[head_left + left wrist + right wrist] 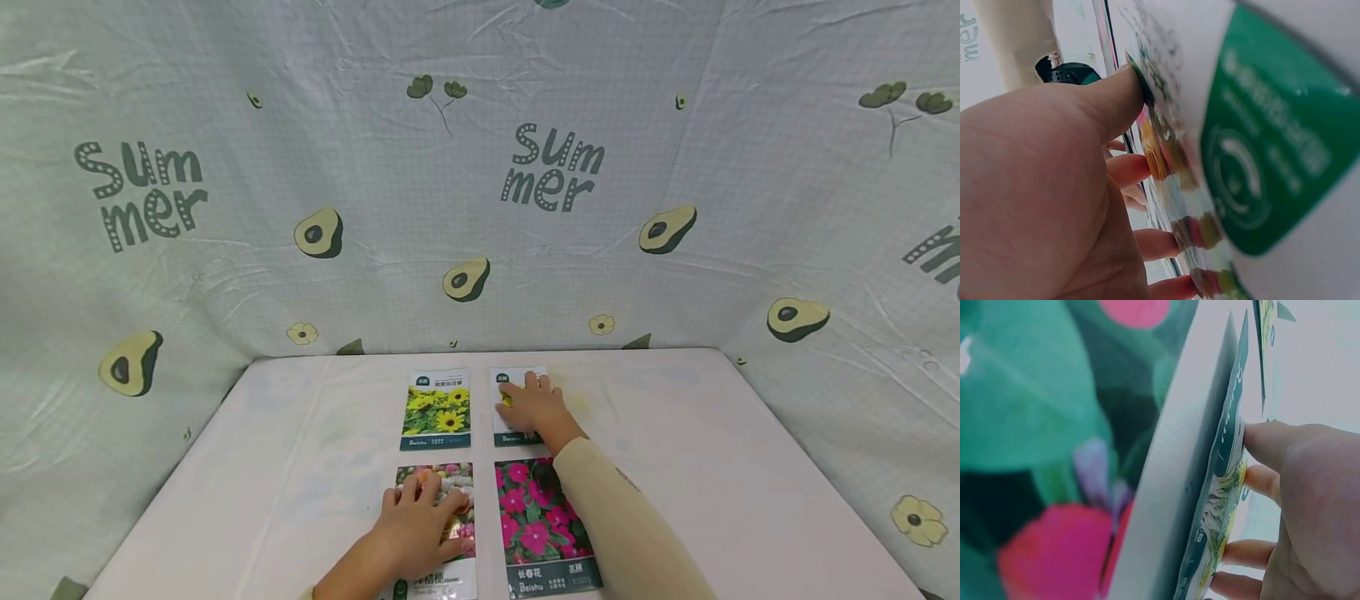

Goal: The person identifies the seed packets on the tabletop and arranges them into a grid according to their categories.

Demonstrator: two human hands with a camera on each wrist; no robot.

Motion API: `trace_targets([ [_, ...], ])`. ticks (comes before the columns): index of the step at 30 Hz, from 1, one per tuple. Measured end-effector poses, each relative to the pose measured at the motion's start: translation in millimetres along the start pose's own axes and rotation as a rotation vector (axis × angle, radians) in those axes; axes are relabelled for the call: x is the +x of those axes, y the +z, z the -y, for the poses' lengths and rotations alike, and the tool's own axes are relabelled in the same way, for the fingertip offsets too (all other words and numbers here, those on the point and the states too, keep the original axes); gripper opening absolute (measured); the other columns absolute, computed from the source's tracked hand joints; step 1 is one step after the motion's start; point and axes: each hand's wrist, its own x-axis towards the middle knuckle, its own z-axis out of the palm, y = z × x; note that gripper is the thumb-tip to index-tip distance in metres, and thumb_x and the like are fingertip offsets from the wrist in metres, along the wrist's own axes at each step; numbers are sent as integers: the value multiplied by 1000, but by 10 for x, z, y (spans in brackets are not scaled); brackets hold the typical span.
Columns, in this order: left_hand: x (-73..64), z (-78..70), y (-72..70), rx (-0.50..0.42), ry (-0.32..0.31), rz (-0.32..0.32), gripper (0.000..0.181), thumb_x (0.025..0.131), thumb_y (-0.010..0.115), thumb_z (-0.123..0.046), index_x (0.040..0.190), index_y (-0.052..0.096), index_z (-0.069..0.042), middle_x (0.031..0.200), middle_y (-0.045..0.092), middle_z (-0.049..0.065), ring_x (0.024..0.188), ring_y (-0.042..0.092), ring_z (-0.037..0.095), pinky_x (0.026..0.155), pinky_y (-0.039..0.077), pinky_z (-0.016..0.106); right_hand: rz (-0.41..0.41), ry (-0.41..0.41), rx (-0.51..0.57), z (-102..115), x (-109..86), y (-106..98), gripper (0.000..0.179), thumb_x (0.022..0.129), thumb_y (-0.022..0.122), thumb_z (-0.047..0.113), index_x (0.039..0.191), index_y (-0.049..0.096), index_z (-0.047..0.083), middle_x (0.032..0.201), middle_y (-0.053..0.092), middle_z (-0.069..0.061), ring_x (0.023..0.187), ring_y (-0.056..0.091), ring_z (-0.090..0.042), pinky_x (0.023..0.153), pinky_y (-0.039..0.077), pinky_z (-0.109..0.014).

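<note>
Four flat flower-seed packets lie in two rows on the table. My left hand [416, 529] rests with spread fingers on the front left packet [457, 575], printed with pink and white blooms; the left wrist view shows thumb and fingertips touching its glossy face. Farther back, my right hand [534, 407] touches the back right packet [507, 437] with spread fingertips, covering most of its picture. Up close, that packet [1221, 469] shows yellow and white flowers and a dark green band. Under the right forearm lies the magenta-flowered packet [534, 521]; the yellow-flowered packet [437, 412] is at the back left.
The pale table [315, 433] has whitish cloth-like covering and narrow gaps separate the packets. Behind and at both sides hangs a light curtain [390, 167] printed with avocados and lettering, meeting the table's back edge.
</note>
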Motion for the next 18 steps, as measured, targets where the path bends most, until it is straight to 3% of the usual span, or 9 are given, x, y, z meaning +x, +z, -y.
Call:
trace_targets([
  [18,-14,-4,-7,-24,2,4,60,90,65,-64,139,56,-31,140,47,14,134,37,45,100,32,72,7,-1,-17,0,41,15,55,104,52,52,154,47,31,158,36,-18,142,32,-40,117,28,-63],
])
